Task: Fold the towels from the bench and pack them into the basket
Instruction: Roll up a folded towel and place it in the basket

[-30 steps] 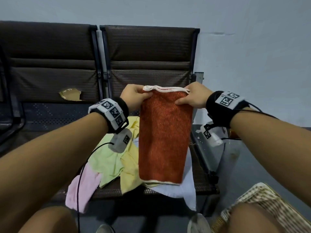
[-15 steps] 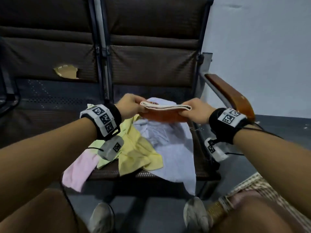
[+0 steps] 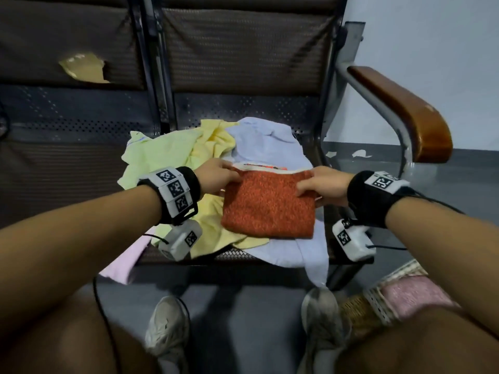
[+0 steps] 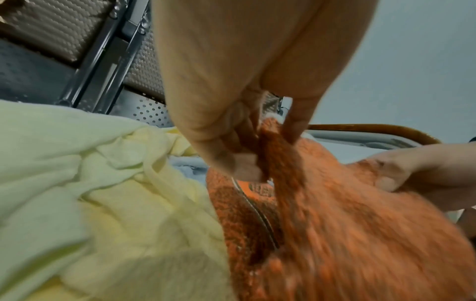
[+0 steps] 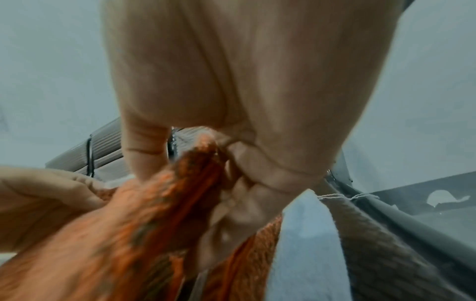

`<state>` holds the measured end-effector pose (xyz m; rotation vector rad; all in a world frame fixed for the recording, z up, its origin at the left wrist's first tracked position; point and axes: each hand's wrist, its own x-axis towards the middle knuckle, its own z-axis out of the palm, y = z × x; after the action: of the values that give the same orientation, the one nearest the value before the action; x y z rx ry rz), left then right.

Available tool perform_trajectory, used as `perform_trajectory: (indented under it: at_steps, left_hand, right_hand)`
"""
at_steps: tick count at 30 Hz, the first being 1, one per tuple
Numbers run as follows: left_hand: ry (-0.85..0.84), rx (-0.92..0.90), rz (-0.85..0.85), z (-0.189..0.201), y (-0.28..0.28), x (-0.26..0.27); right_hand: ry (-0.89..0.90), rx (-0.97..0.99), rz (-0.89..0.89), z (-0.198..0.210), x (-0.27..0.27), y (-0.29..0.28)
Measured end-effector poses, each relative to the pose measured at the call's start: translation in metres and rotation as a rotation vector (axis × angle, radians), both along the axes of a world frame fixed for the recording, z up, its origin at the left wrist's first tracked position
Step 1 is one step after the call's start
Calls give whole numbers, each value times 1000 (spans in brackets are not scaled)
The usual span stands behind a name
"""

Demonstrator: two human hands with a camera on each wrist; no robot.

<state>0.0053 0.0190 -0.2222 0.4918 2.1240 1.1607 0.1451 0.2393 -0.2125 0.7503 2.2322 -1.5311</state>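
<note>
An orange towel (image 3: pixel 268 205) with a white hem lies folded over on the heap of towels on the bench seat (image 3: pixel 243 255). My left hand (image 3: pixel 216 178) pinches its far left corner, thumb on top. My right hand (image 3: pixel 320 184) pinches the far right corner. In the left wrist view the left hand (image 4: pixel 260 154) grips the orange towel (image 4: pixel 347 224) at its edge. In the right wrist view the right hand (image 5: pixel 219 183) holds a bunched fold of the orange towel (image 5: pixel 144 224). The wicker basket (image 3: pixel 378 306) stands on the floor at lower right, a pink towel (image 3: pixel 413 295) inside.
Under the orange towel lie a yellow towel (image 3: pixel 213 233), a light green towel (image 3: pixel 159 155), a pale blue towel (image 3: pixel 270 136) and a pink one (image 3: pixel 121 265) hanging off the seat's front. A wooden armrest (image 3: pixel 405 112) stands at the right. My shoes (image 3: pixel 167 327) are on the floor.
The orange towel hung full length from both hands a second ago. Both hands came down and forward, and it now lies folded in half on the pile.
</note>
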Motion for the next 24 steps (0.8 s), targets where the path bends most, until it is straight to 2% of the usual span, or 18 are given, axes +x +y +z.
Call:
perform_trajectory:
  at_steps: [2,6,8,10,12,14,16,18,20,24]
  left_hand:
    - [100,59,104,-12,13,-9]
    - [194,52,207,-29,34,-22]
    - [199,7,206,-36,37,-24]
    - [327,-37,152,-40,36,-19]
    - [446,-24,63,-42,30,-10]
    - [428,2,-63,-43,20,0]
    - [382,-25,-233,-45,8,9]
    - [428,-119,-386,-48,-2,15]
    - [508,-188,-457,-51,-9,15]
    - [614,-271,-446,-59,-13,16]
  right_hand:
    - [85,64,-101,-7,-15,9]
    - [201,392,-213,-30,-42,18]
    - [199,493,-205,-39,-49,15]
    - [168,598,-175,-46,-52,11]
    - [192,753,-94,-45,-50,6]
    - [322,897,-18,-37,-41,-1]
    - [410,882,88,-32,-27,-6]
    - [356,818,272,-35,-9,-12]
    - [273,807,452,-43,6,-11]
    - [192,831,549,-54,13,-5]
